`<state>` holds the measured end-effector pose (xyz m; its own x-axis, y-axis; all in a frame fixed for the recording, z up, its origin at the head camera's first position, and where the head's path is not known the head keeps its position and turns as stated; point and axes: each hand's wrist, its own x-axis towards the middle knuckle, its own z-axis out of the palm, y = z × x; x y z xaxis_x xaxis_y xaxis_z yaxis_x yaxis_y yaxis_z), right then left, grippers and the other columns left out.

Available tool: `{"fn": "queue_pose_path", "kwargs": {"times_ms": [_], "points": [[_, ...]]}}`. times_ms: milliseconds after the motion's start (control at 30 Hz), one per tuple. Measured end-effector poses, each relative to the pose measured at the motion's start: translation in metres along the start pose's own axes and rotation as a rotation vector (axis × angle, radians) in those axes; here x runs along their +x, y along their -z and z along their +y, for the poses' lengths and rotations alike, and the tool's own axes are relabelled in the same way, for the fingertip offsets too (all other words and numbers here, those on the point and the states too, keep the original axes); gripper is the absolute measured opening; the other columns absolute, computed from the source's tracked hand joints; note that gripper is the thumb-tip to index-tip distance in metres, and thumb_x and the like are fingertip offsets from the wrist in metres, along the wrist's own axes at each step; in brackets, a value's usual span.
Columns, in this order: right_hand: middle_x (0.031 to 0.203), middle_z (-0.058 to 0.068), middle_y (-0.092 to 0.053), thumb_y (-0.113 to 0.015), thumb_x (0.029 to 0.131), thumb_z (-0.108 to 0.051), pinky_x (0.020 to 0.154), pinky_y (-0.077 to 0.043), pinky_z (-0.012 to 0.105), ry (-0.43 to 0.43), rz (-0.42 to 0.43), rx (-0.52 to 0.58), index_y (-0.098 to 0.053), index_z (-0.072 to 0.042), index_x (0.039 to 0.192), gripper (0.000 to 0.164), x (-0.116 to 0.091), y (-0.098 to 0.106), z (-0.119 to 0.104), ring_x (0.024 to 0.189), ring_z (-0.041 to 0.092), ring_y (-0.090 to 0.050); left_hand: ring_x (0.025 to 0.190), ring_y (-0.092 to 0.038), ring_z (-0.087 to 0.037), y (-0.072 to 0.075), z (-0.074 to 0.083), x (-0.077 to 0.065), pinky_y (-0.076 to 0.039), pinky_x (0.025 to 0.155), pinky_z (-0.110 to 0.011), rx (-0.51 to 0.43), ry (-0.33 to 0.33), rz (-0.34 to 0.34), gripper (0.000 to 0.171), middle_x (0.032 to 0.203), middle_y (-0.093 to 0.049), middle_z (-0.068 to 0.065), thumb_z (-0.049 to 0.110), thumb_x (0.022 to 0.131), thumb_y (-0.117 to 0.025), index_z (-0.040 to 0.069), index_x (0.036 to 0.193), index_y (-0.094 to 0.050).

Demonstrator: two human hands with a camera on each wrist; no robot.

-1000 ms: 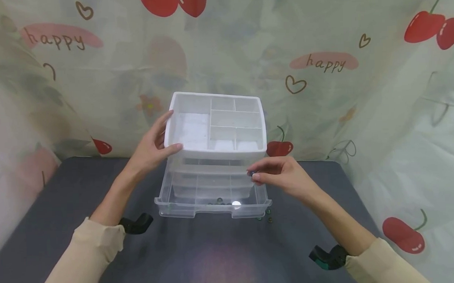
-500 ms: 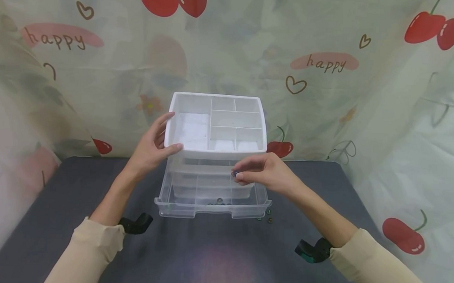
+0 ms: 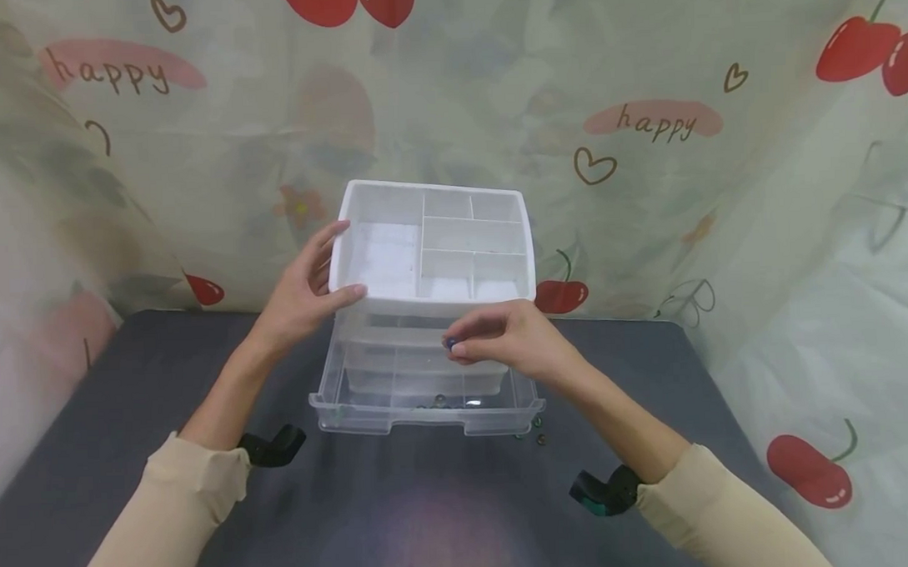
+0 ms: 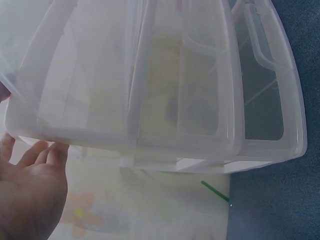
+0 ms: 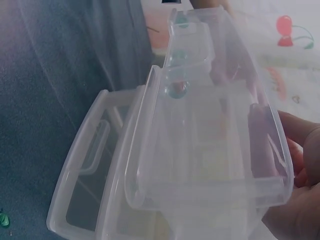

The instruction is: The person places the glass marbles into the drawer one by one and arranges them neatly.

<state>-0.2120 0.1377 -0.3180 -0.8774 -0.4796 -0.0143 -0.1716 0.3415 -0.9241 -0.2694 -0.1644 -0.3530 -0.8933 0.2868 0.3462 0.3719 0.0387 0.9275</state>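
Observation:
A white plastic drawer organizer (image 3: 381, 261) with a divided top tray stands on the table. My left hand (image 3: 297, 297) grips its left side, thumb at the front rim and fingers round the edge. Its clear upper drawer (image 3: 354, 420) is pulled out toward me. Several glass marbles (image 5: 176, 89) lie in the drawer near its front wall. Over the drawer, my right hand (image 3: 519, 340) pinches a small dark blue marble (image 3: 450, 343) between thumb and fingertips. In the right wrist view the drawer's side stands in front of part of this hand (image 5: 305, 160), and its marble is hidden.
Small green and brown marbles (image 3: 541, 439) lie on the dark table (image 3: 297, 522), just right of the drawer's front. A patterned curtain (image 3: 463, 108) hangs close behind the organizer. The lower drawers (image 4: 262, 100) are closed beneath the pulled-out one.
My right hand has moved left with the blue marble, from the drawer's right side to over its middle right. My left hand keeps its grip on the organizer.

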Motion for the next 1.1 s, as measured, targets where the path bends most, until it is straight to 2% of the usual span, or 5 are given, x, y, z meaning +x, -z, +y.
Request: {"fn": "queue_pose_path", "kwargs": {"times_ms": [200, 533, 667, 867, 1100], "points": [[0.095, 0.003, -0.075, -0.081, 0.084, -0.016, 0.085, -0.055, 0.036, -0.008, -0.013, -0.034, -0.077, -0.013, 0.103, 0.02, 0.007, -0.004, -0.002, 0.09, 0.02, -0.072, 0.143, -0.034, -0.033, -0.001, 0.001, 0.001, -0.044, 0.092, -0.017, -0.003, 0.005, 0.001, 0.081, 0.159, -0.026, -0.017, -0.004, 0.091, -0.067, 0.018, 0.157, -0.026], [0.093, 0.013, -0.074, -0.077, 0.086, -0.004, 0.082, -0.056, 0.041, -0.035, -0.076, 0.114, -0.074, 0.001, 0.104, 0.019, 0.024, -0.016, -0.003, 0.091, 0.031, -0.072, 0.142, -0.034, -0.035, 0.001, 0.002, 0.0, -0.043, 0.092, -0.017, 0.001, 0.0, 0.018, 0.081, 0.159, -0.027, -0.019, -0.006, 0.09, -0.066, 0.016, 0.157, -0.026], [0.09, 0.013, -0.074, -0.077, 0.087, -0.007, 0.08, -0.056, 0.041, -0.054, -0.089, 0.087, -0.075, 0.0, 0.103, 0.018, 0.028, -0.021, -0.002, 0.087, 0.032, -0.072, 0.141, -0.035, -0.036, 0.0, 0.001, 0.0, -0.044, 0.091, -0.017, 0.006, -0.005, 0.013, 0.081, 0.159, -0.027, -0.019, -0.006, 0.09, -0.066, 0.016, 0.157, -0.026], [0.084, 0.011, -0.073, -0.078, 0.087, -0.012, 0.077, -0.057, 0.034, -0.09, -0.108, 0.016, -0.076, -0.002, 0.104, 0.02, 0.032, -0.026, 0.002, 0.078, 0.025, -0.071, 0.142, -0.034, -0.036, 0.0, -0.001, 0.0, -0.043, 0.092, -0.017, 0.01, -0.013, 0.012, 0.081, 0.159, -0.027, -0.019, -0.005, 0.091, -0.066, 0.016, 0.158, -0.026], [0.084, 0.012, -0.074, -0.076, 0.087, -0.005, 0.073, -0.058, 0.036, -0.13, -0.128, 0.044, -0.075, 0.003, 0.104, 0.019, 0.035, -0.03, 0.003, 0.072, 0.019, -0.071, 0.142, -0.034, -0.036, -0.001, -0.003, 0.001, -0.044, 0.092, -0.017, 0.003, -0.011, 0.009, 0.081, 0.159, -0.026, -0.019, -0.005, 0.091, -0.066, 0.017, 0.158, -0.025]]}}
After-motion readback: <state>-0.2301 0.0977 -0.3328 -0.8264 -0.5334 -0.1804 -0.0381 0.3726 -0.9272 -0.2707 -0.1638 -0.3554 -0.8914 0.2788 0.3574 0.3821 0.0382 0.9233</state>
